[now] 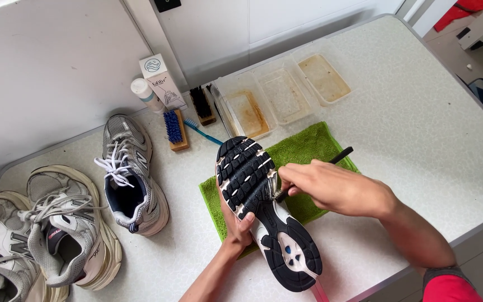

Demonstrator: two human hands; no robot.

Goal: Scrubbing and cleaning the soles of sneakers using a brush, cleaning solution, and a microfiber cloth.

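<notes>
Sole-up near the tabletop's front edge, a sneaker [264, 207] lies over a green towel [303, 151], gripped underneath by the left hand [236, 229]. Right hand [331, 187] pinches a black brush [314, 170] against its tread, the shoe's long axis running away from the person.

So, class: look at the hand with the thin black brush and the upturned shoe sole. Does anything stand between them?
Nothing visible does. The right hand holds the thin black brush with its tip right at the black sole of the shoe, which the left hand steadies from below over the green towel.
</notes>
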